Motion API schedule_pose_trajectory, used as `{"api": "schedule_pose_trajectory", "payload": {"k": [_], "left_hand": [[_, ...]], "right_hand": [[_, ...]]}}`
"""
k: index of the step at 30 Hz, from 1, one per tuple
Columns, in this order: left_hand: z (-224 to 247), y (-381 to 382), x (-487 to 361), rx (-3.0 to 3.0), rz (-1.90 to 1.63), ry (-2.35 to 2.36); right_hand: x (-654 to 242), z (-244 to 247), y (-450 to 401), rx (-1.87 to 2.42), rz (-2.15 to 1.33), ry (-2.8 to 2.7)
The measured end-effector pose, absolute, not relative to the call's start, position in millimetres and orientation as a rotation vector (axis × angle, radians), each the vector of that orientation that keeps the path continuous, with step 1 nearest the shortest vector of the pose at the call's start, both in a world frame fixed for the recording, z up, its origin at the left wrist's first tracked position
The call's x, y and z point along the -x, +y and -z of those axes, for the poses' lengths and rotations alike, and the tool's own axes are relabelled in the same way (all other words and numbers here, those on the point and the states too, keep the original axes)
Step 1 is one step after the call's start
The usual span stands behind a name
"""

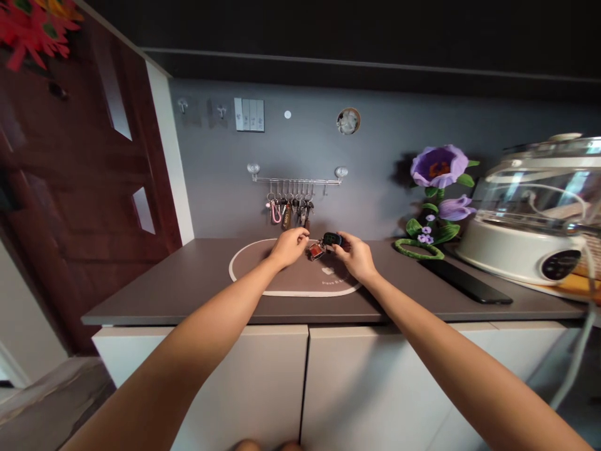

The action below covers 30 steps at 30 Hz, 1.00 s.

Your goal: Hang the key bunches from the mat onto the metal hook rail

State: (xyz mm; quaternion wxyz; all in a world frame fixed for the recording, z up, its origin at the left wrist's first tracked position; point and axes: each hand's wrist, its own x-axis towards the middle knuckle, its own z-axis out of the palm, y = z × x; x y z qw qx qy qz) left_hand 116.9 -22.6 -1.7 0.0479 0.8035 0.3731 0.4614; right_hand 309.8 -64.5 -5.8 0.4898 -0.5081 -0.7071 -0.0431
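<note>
My right hand (357,255) grips a black car key fob (332,238) between thumb and fingers, just above the mat. From the fob hangs a small red-orange charm (315,252) on a metal link. My left hand (290,247) is beside the charm, its fingertips pinched together; whatever they hold is too small to make out. Below both hands lies a brown oval mat (248,263) with a white border. Behind them, on the wall, several bunches of keys (300,205) dangle from a clear hook rail (295,181), among them a pink strap (276,214).
To the right stand a purple fabric flower (440,168) with a green base and a white appliance with a clear cover (511,244). A black phone-like slab (464,280) lies on the counter (164,285). A dark cabinet (328,31) overhangs the wall, and a red-brown door (79,188) is at left.
</note>
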Motion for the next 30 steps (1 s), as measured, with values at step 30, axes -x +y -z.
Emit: {"api": "schedule_pose_trajectory", "payload": {"k": [30], "left_hand": [[-5, -27, -130, -2.039, -1.385, 0.897]], "right_hand": [[-298, -2, -80, 0.99, 0.113, -1.693]]}}
